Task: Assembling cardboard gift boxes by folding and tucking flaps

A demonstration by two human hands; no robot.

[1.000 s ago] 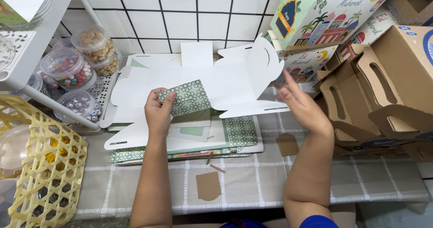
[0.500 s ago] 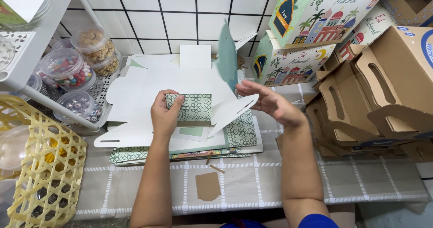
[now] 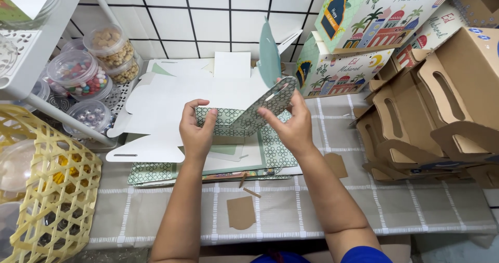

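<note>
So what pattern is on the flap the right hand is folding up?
A green-and-white geometric lattice print on the flap, seen best in the head view.

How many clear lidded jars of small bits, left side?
3 clearly: tan-pieces jar at the back, colourful-beads jar in front of it, silver-beads jar nearest. More may hide behind the white shelf.

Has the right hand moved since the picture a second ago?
Yes. The right hand has swung left, away from the brown cardboard boxes, folding the patterned flap toward the left hand.
</note>
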